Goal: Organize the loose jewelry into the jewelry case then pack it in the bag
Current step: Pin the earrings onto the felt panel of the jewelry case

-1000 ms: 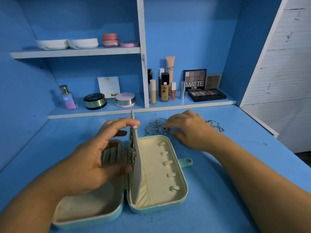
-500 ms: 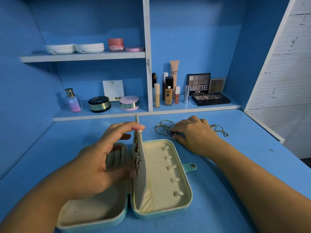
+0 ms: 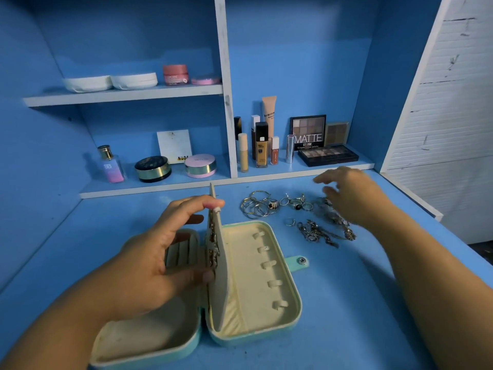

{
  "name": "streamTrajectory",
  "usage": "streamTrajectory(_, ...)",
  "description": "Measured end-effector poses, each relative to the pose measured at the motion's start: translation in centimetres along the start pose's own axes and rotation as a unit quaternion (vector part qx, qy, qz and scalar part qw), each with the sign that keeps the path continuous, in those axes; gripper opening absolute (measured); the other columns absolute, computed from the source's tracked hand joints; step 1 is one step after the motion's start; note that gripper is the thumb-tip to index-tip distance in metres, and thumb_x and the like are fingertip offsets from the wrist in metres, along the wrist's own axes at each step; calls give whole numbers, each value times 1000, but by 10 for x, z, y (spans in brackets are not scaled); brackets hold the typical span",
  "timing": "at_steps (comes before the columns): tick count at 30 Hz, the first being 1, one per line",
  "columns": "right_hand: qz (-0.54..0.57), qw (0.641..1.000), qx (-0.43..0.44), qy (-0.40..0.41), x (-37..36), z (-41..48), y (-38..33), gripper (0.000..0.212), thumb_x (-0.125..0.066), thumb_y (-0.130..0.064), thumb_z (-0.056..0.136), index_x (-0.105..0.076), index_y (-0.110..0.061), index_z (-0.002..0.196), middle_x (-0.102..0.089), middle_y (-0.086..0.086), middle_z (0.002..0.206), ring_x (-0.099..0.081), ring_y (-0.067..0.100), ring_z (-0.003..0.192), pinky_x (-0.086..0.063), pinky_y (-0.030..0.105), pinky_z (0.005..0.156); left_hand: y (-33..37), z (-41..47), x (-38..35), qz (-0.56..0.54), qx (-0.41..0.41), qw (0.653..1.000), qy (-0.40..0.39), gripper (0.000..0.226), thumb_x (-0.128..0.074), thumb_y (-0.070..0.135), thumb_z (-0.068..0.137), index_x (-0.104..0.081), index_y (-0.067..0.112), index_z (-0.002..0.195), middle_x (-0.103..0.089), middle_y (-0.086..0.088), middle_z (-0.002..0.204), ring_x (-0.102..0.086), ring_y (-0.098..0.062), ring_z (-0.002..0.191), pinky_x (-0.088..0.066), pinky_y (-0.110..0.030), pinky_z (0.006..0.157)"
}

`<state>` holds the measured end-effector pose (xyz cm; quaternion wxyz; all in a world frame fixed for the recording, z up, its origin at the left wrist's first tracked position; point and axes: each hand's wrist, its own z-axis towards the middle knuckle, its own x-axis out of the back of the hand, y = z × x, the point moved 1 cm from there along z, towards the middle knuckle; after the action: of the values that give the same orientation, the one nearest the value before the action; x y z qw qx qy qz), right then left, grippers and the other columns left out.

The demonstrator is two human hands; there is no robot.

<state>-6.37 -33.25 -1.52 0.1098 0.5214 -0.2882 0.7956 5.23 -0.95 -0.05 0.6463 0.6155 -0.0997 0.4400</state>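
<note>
Blue painted desktop (image 3: 346,303) carries the mint-green, cream-lined jewelry case (image 3: 256,279), which lies open at the centre. Its long axis runs from 6 to 12 o'clock and both halves face up. The left hand (image 3: 149,265) reaches in from 7 o'clock and holds the case's cream centre panel (image 3: 221,263) upright on the hinge line, forefinger curled over the far top corner and thumb against the panel's left face, where small metal pieces hang. The right hand (image 3: 352,196) is blurred, fingers spread and loose, gripping nothing, over the jewelry at 2 o'clock of the case. Tangled silver chains (image 3: 317,233) lie there, partly hidden by that hand. Loose silver rings (image 3: 257,206) cluster at 1 o'clock. The case's green snap tab (image 3: 298,261) points to 3 o'clock. Beyond, at 12 o'clock, a low shelf (image 3: 266,175) holds cosmetics.
</note>
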Motion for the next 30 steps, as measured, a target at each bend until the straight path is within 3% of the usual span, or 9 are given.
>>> streamTrajectory(2,20,997,-71,-17,5,1,19,31,-49,-14,96,-61,-24,123,-60,4,124,-57,24,99,-43,28,77,-1,0,0,3,4,1000,-2,82,-77,46,66,-35,56,135,-46,19,140,-48,-10,131,-37,-49,110)
streamTrajectory(5,-15,990,-106,-90,1,2,32,32,-53,-22,95,-59,-19,126,-60,6,124,-55,26,107,-42,30,84,-1,-1,0,1,9,1000,-1,84,-79,43,66,-34,54,137,-46,18,141,-48,-11,131,-36,-50,110)
streamTrajectory(8,-15,990,-99,-102,-3,4,31,28,-59,-29,93,-64,-20,119,-61,6,116,-53,22,95,-42,29,80,-3,-1,1,-1,10,1000,2,85,-79,32,67,-35,54,136,-46,20,140,-47,-9,132,-35,-48,111)
streamTrajectory(13,26,990,-99,-95,-6,3,29,5,-59,-22,92,-63,-20,93,-64,4,97,-53,20,84,-40,28,70,-3,0,0,-14,3,1000,-4,84,-75,49,63,-35,53,137,-46,18,141,-48,-10,132,-35,-48,110)
streamTrajectory(19,10,991,-84,-107,-8,6,24,12,-49,-25,98,-56,-17,92,-56,-1,85,-51,18,79,-35,26,58,-5,1,-1,-16,-5,1000,1,83,-79,49,63,-37,56,134,-46,21,138,-47,-7,131,-36,-45,111)
streamTrajectory(22,131,986,-94,-45,-6,8,25,14,-46,-21,99,-57,-17,90,-61,-3,80,-56,18,75,-41,26,59,-6,1,-1,-24,-12,1000,-1,87,-75,71,59,-37,54,135,-47,20,137,-46,-6,131,-37,-44,110)
streamTrajectory(26,352,929,-110,40,6,8,23,17,-46,-17,99,-57,-15,86,-67,-2,80,-62,12,71,-50,27,68,-7,2,-2,-45,-17,999,0,86,-74,73,58,-38,54,134,-48,15,138,-48,-10,131,-40,-46,108)
streamTrajectory(30,402,907,-103,72,13,9,26,19,-46,-15,100,-56,-16,83,-66,0,78,-59,12,68,-50,28,68,-9,3,-3,-51,-15,999,5,87,-75,73,56,-40,54,133,-48,18,137,-50,-10,128,-38,-49,108)
